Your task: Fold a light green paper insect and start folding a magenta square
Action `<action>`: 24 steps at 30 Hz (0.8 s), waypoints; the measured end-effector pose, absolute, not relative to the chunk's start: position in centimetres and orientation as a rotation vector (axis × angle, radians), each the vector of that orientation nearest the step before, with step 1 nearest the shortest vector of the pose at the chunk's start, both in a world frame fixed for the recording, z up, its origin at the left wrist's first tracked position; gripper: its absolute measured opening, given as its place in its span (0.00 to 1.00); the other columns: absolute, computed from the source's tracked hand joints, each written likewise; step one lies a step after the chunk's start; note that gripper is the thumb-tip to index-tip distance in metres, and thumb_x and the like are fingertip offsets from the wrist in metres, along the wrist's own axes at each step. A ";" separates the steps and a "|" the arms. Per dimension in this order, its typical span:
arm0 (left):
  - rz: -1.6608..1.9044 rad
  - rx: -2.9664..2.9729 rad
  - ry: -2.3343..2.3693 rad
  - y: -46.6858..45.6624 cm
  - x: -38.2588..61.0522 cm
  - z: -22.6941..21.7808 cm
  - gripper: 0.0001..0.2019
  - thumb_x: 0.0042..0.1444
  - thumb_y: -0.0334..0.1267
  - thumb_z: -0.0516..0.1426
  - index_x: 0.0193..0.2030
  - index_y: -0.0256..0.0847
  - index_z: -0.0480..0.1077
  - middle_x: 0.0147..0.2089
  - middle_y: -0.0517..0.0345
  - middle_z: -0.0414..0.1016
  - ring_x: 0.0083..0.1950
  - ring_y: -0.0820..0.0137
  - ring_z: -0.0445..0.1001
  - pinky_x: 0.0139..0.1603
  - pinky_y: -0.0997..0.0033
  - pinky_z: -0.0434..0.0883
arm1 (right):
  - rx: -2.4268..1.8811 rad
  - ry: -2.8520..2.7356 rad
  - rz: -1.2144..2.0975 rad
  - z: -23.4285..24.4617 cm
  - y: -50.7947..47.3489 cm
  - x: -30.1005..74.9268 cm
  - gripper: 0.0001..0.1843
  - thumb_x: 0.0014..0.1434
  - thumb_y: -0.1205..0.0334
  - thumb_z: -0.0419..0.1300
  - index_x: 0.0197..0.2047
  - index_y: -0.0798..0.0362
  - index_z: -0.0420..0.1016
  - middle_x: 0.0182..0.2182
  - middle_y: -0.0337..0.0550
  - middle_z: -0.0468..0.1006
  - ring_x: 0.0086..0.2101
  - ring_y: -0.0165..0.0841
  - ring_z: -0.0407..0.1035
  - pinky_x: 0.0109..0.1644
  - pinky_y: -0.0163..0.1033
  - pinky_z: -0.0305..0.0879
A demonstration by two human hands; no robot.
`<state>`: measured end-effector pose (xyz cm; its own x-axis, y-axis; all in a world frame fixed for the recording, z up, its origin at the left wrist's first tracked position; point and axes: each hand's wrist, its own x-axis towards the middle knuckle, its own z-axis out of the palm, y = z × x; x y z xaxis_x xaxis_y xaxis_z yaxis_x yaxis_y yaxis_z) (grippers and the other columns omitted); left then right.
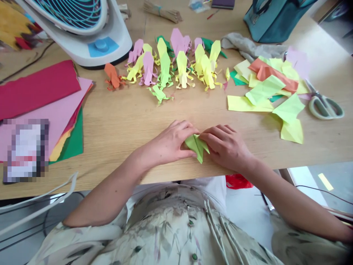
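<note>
While both hands work near the front edge of the bench (124,129), a crowd of folded paper figures (164,68) in pink, yellow, light green and dark green stands across the middle, between the hands and the far side. An orange figure (111,73) sits at the crowd's left end, and a small lime figure (160,94) lies in front, nearest the hands. Behind and to the left, a white fan (96,38) with a blue grille takes up much of the surface. Left of the hands are layered coloured sheets (74,136), a crimson folded piece (38,86) on top, and a pixelated flat object (27,151) by the front edge. On the right, loose paper pieces (267,88), yellow, orange, green and pink, overlap in a heap, with scissors (325,106) just beside it. A grey cloth (245,45) and a teal bag (273,22) lie farther back.

The green folded paper (198,145) is between the two hands, over the bench. It is light yellow-green, creased, with pointed flaps aimed toward the person and a dark slit near its top. The left grip (176,141) pinches its left side between thumb and fingers; the right grip (227,145) is closed on its upper right edge, the thumb hidden.
</note>
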<state>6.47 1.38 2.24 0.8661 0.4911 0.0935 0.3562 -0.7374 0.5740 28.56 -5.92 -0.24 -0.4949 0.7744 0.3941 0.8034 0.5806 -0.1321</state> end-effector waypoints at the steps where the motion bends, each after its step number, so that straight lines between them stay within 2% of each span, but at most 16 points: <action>1: 0.317 2.495 0.605 1.4 6.5 2.2 0.25 0.54 0.39 0.67 0.57 0.39 0.69 0.54 0.47 0.71 0.59 0.57 0.69 0.61 0.55 0.68 | -1.263 -2.403 -0.105 -0.2 -5.9 28.5 0.08 0.64 0.66 0.56 0.45 0.52 0.74 0.40 0.47 0.80 0.38 0.38 0.70 0.43 0.44 0.62; 7: 0.348 2.565 0.529 1.2 6.5 2.1 0.19 0.59 0.30 0.60 0.58 0.40 0.67 0.55 0.48 0.73 0.58 0.59 0.71 0.60 0.57 0.69 | -1.175 -2.417 -0.139 -0.1 -5.9 28.6 0.08 0.66 0.67 0.54 0.42 0.53 0.75 0.37 0.47 0.79 0.36 0.37 0.69 0.41 0.44 0.61; 11: 0.439 2.574 0.601 0.6 6.3 2.0 0.14 0.62 0.27 0.55 0.54 0.40 0.69 0.53 0.49 0.74 0.56 0.62 0.72 0.57 0.60 0.70 | -1.118 -2.432 -0.114 -0.1 -6.0 28.5 0.08 0.66 0.67 0.54 0.40 0.53 0.74 0.36 0.48 0.79 0.36 0.37 0.69 0.41 0.44 0.62; 15: 0.507 2.547 0.706 -0.1 6.1 1.7 0.10 0.62 0.27 0.55 0.48 0.39 0.72 0.47 0.52 0.75 0.51 0.64 0.74 0.53 0.64 0.71 | -1.120 -2.410 -0.008 -0.2 -5.9 28.3 0.08 0.67 0.67 0.53 0.41 0.54 0.74 0.37 0.48 0.78 0.36 0.37 0.69 0.42 0.44 0.65; 20: 0.543 2.522 0.803 -0.3 6.1 0.8 0.12 0.59 0.24 0.55 0.47 0.40 0.73 0.46 0.54 0.75 0.49 0.67 0.74 0.50 0.68 0.71 | -1.168 -2.342 0.172 -0.4 -5.6 28.2 0.11 0.66 0.70 0.52 0.42 0.53 0.75 0.38 0.50 0.77 0.39 0.39 0.70 0.44 0.44 0.67; 24: 0.549 2.513 0.819 -0.4 6.0 0.6 0.08 0.60 0.27 0.56 0.44 0.40 0.74 0.44 0.55 0.74 0.47 0.67 0.74 0.47 0.69 0.71 | -1.211 -2.275 0.311 -0.3 -5.3 28.2 0.10 0.65 0.69 0.53 0.41 0.51 0.76 0.38 0.49 0.76 0.39 0.38 0.71 0.44 0.42 0.68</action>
